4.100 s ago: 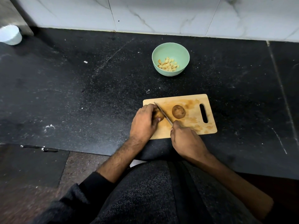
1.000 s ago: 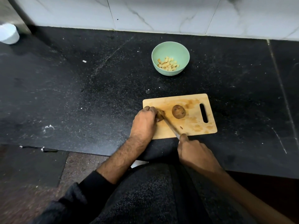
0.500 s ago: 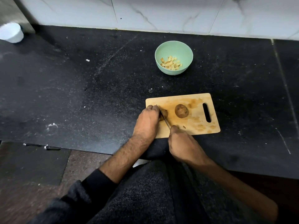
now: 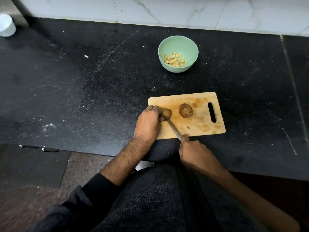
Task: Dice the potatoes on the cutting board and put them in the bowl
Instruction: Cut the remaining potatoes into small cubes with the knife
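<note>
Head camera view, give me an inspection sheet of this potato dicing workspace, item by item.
Surface: black stone counter, speckled with pale crumbs and scuffs.
Job's things: wooden cutting board near the front edge; one whole potato lying free on it; a second potato under the knife; green bowl behind the board, holding diced potato.
Clutter: white cup at the far left corner.
Hands: left hand holds the second potato; right hand grips the knife handle.
Cables: nothing seen.
Surroundings: white marble-patterned wall tiles behind; brown floor below left.
</note>
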`<state>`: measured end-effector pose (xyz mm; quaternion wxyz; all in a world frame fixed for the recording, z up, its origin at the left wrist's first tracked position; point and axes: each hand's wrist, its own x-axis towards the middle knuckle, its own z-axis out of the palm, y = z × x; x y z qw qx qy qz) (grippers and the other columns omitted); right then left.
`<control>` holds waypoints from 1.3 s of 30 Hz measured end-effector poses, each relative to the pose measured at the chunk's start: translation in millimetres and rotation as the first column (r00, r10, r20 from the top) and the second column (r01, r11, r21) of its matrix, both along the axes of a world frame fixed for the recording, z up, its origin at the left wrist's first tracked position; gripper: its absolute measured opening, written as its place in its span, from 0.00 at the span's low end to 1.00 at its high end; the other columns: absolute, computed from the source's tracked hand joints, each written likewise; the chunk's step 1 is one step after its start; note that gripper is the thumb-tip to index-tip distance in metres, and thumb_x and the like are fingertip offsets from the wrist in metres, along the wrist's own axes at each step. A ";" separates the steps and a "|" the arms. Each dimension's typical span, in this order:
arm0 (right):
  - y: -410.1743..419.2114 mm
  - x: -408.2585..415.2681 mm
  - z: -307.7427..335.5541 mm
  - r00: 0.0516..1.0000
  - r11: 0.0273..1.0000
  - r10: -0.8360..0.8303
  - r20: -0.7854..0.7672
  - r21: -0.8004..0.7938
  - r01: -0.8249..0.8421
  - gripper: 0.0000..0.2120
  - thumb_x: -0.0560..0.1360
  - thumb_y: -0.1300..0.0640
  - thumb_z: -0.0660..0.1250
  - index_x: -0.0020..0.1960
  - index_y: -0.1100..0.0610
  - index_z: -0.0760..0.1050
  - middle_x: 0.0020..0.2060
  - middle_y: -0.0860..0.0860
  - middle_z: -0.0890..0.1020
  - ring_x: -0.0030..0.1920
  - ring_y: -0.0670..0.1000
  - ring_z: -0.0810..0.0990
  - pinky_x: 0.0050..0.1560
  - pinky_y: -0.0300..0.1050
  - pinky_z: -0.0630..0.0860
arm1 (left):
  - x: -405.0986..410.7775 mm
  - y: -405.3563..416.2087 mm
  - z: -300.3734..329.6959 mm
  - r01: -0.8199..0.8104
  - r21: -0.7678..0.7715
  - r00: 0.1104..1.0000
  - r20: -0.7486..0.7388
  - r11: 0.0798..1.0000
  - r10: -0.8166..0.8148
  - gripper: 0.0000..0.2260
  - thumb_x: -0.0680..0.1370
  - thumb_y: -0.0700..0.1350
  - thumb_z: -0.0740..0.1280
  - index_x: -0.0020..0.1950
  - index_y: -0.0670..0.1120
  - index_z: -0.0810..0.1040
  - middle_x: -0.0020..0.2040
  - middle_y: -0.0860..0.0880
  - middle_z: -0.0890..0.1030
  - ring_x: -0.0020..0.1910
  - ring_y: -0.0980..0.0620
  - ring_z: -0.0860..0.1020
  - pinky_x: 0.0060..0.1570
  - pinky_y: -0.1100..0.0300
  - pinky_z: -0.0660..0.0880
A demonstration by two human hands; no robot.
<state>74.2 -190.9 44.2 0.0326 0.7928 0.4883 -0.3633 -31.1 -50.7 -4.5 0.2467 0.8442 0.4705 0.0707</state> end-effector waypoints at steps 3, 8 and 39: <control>-9.4 3.3 10.1 0.999 0.999 0.030 0.037 -0.046 -0.029 0.16 0.83 0.51 0.53 0.67 0.57 0.64 0.49 0.56 0.77 0.50 0.58 0.79 0.43 0.50 0.69 | -1.8 -5.6 -0.6 -0.005 0.026 0.999 0.041 1.000 0.004 0.01 0.79 0.39 0.68 0.48 0.41 0.78 0.47 0.45 0.77 0.45 0.44 0.78 0.45 0.47 0.77; -4.7 4.0 21.4 0.994 0.988 0.021 0.104 0.150 -0.037 0.11 0.83 0.50 0.53 0.62 0.55 0.63 0.40 0.51 0.73 0.43 0.58 0.79 0.40 0.50 0.73 | -0.1 -5.0 4.2 0.019 0.035 1.000 0.018 0.999 -0.020 0.02 0.80 0.39 0.66 0.49 0.42 0.78 0.47 0.46 0.76 0.46 0.44 0.78 0.45 0.52 0.73; 0.5 7.2 14.6 0.994 0.991 0.090 0.056 -0.102 -0.084 0.17 0.83 0.49 0.54 0.68 0.56 0.66 0.40 0.51 0.72 0.42 0.53 0.73 0.43 0.47 0.69 | -4.2 5.6 -10.2 0.011 0.025 1.000 -0.006 1.000 -0.011 0.04 0.76 0.35 0.68 0.49 0.43 0.78 0.48 0.46 0.78 0.46 0.43 0.80 0.44 0.49 0.77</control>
